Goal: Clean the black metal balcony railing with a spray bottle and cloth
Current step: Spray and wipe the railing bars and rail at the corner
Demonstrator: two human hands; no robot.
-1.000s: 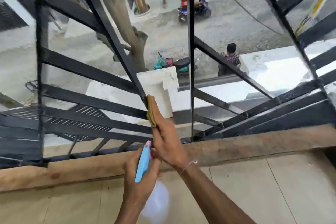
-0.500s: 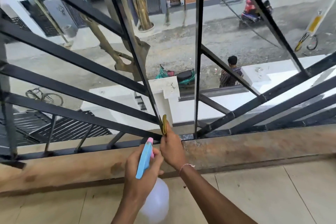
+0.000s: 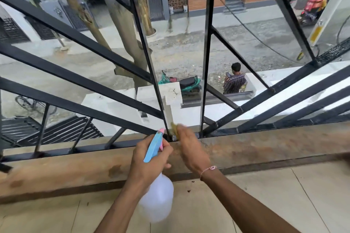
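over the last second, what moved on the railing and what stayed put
The right hand slid the cloth down the slanted black bar from partway up to its foot at the bottom rail. The left hand kept its grip on the spray bottle, held low beside the wooden ledge, nozzle toward the same bar.

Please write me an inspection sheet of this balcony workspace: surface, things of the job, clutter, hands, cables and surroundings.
Surface: tiled floor; brown stained ledge under the railing.
Job's things: black railing; spray bottle, blue trigger; yellowish cloth at the foot of a bar, blurred.
Clutter: small dark specks on the floor near the ledge.
Hands: left hand grips the spray bottle; right hand holds the cloth.
Cables: one dark cable over the street.
Surroundings: street below, tree trunks, parked scooter, a person standing.
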